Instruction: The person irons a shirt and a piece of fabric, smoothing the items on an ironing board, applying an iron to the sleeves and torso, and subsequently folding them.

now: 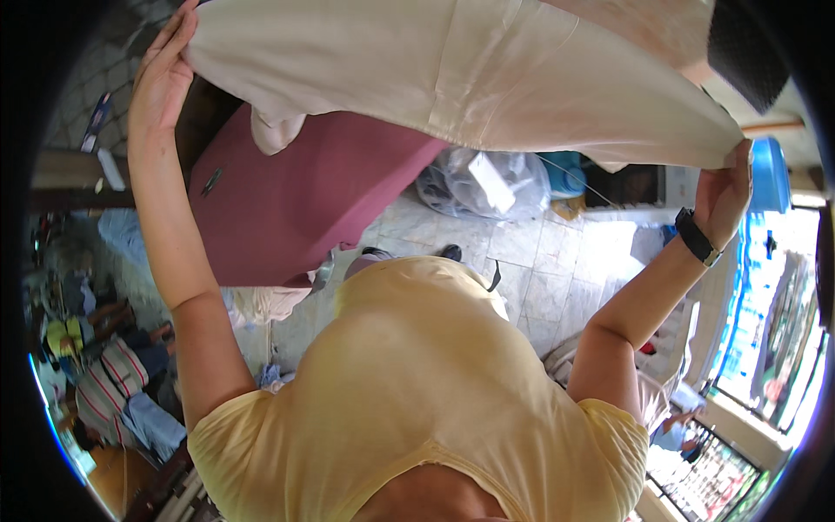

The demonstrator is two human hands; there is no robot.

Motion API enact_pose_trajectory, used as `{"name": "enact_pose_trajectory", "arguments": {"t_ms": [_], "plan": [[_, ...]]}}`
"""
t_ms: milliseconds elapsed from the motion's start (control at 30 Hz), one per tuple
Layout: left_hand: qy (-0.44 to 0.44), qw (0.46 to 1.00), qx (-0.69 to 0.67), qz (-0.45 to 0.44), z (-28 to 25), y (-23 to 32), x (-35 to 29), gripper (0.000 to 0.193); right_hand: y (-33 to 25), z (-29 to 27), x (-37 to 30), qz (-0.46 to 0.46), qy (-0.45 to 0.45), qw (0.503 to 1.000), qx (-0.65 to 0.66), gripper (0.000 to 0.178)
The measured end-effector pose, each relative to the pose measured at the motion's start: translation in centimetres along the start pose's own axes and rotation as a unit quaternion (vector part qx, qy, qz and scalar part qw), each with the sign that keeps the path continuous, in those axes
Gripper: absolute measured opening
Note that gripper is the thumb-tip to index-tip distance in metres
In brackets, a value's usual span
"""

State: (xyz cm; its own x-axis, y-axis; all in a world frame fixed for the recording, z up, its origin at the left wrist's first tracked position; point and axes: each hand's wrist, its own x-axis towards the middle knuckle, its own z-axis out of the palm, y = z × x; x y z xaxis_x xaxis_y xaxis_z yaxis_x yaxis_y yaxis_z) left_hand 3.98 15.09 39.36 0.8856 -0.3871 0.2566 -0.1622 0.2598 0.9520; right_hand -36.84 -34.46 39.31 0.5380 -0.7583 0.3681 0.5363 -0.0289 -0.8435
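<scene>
And up it goes on show: the cream cloth (pixel 374 65) is held stretched across the maroon cloth's (pixel 296 187) far edge, hands set wide, presumably so sagging is limited. Its left end is gripped by the left hand (pixel 165 83), fingers pressed together; its right corner is pinched by the right hand (pixel 724 196), fingertips not clearly seen.

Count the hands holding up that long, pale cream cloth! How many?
2: the bare left hand at the left end of the long, pale cream cloth, and the bare right hand at its right end. The cloth leaves the picture's top, so others could be hidden.
</scene>
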Motion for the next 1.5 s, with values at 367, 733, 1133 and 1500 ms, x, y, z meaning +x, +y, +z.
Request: {"name": "enact_pose_trajectory", "arguments": {"t_ms": [367,733,1133,1500], "plan": [[-0.353,0.929,-0.058,-0.09,31.0,-9.1,6.5,0.042,-10.2,-20.7,-8.5,-0.179,0.336,0.912,-0.155,0.028],[-0.589,0.787,-0.155,-0.1,57.2,-15.3,5.3,0.036,-16.7,-24.3,-23.9,-0.093,0.463,0.846,-0.247,0.043],[-0.641,0.745,-0.172,-0.066,83.2,-24.4,-6.4,0.03,-18.9,-32.2,-35.7,-0.102,0.693,0.617,-0.358,0.026],[-0.732,0.665,-0.115,-0.09,99.3,-27.3,-20.7,0.041,-17.0,-36.1,-46.4,0.033,0.749,0.578,-0.323,0.032]]}}
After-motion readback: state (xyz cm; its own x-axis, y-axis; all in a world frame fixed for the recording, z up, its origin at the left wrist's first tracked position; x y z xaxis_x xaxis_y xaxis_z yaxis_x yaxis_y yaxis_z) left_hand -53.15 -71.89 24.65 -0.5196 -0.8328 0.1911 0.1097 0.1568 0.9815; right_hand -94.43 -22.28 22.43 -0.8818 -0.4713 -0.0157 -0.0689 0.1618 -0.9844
